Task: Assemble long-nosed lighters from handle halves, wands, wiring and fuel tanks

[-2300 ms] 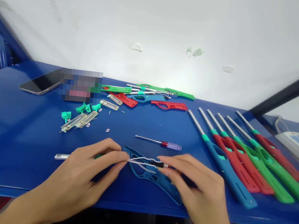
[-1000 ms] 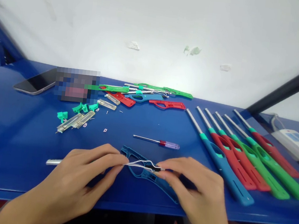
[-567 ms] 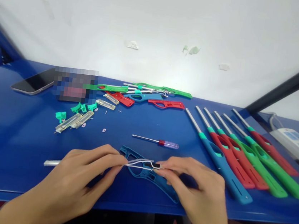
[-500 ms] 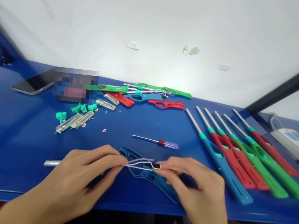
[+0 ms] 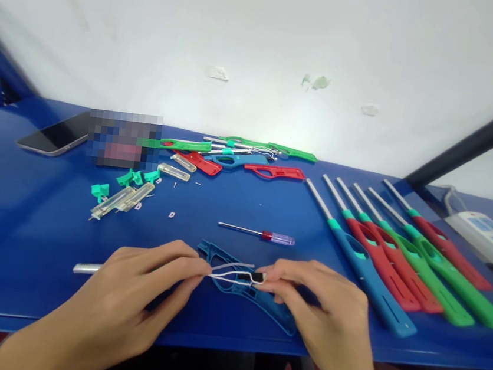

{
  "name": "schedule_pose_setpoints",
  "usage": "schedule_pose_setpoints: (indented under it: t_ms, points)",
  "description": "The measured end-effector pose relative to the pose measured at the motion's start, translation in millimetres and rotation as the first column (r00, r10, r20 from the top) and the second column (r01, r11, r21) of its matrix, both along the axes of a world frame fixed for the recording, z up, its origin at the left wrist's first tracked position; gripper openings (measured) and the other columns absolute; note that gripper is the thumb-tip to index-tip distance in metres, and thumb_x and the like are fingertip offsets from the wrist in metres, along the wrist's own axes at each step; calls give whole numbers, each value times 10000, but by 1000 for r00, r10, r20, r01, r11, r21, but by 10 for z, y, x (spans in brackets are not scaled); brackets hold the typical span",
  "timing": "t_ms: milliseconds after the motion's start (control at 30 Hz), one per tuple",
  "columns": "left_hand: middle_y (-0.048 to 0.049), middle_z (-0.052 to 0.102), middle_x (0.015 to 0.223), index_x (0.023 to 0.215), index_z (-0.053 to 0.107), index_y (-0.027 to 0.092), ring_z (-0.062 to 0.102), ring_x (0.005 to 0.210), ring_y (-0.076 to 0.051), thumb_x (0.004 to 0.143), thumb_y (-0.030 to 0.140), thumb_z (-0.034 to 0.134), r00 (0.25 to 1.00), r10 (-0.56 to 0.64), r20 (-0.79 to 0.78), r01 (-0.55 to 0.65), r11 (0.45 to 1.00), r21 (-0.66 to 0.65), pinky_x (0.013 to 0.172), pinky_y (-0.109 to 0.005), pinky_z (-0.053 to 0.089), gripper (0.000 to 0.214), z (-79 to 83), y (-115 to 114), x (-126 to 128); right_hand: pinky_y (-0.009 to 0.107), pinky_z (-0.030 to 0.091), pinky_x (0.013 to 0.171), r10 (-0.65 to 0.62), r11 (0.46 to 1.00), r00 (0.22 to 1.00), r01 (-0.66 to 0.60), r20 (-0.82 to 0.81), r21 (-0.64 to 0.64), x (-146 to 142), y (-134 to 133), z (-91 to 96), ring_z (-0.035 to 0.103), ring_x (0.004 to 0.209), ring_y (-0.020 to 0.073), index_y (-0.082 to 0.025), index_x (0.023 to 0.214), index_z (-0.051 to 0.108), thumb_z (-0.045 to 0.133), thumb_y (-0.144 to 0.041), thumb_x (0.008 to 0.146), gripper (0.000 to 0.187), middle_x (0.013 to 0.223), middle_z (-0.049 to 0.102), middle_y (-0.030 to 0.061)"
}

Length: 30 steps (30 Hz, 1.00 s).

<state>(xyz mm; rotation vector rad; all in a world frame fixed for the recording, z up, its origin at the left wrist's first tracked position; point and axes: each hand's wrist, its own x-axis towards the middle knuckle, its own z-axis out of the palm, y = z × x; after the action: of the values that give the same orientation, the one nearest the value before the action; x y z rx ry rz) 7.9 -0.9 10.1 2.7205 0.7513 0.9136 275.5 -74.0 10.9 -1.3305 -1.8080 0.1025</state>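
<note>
My left hand (image 5: pixel 145 292) is closed, pinching two white wires (image 5: pixel 231 279) and a thin clear tube (image 5: pixel 237 265) between thumb and fingertips. A metal lighter tube (image 5: pixel 87 268) sticks out to the left from behind this hand; its other end is hidden. My right hand (image 5: pixel 326 307) is closed on a small black igniter (image 5: pixel 257 277), where the white wires end. Below the wires, a blue lighter handle half (image 5: pixel 274 312) lies on the table with its hollow side up, partly covered by my right hand. Beyond it lies a screwdriver (image 5: pixel 278 238) with a red and purple handle.
Several assembled lighters (image 5: pixel 366 282) lie in a row at right, near a white power strip (image 5: pixel 485 233). Further back are loose handle halves (image 5: pixel 274 171). At left are clear fuel tanks (image 5: pixel 113 202), green triggers (image 5: pixel 100 191), tiny screws and a phone (image 5: pixel 56 133).
The black igniter has turned slightly in my right fingers, and the wires have shifted a little with it. My left hand has stayed almost still.
</note>
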Motion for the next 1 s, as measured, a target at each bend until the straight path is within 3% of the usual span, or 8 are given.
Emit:
schedule_pose_setpoints:
  t_ms: [300, 467, 1000]
  points:
    - [-8, 801, 1055, 1197, 688, 263, 781, 850, -135, 1122, 158, 516, 1000, 0, 22, 0, 1000, -4, 757, -224, 602, 215, -5, -3, -2, 235, 598, 652, 5, 1000, 1000, -5, -6, -6, 1, 2, -2, 814, 663, 132, -271, 899, 766, 719, -149, 1032, 186, 843, 866, -86]
    - [-6, 798, 1061, 1200, 681, 263, 779, 853, -129, 1126, 157, 508, 1000, -3, 18, 2, 1000, 2, 760, -216, 601, 215, -5, 10, 13, 204, 568, 624, 20, 1000, 999, -20, -32, -15, -4, -1, 25, 734, 574, 86, -261, 893, 756, 720, -130, 1021, 187, 764, 820, -110]
    - [0, 772, 1091, 1202, 677, 262, 758, 904, -130, 1122, 165, 544, 1000, 21, 19, -21, 1000, 8, 834, -240, 578, 183, -31, 20, 8, 189, 595, 649, 9, 1000, 998, -10, -63, -19, -16, -20, 24, 777, 642, 85, -278, 893, 790, 751, -110, 991, 198, 848, 861, -117]
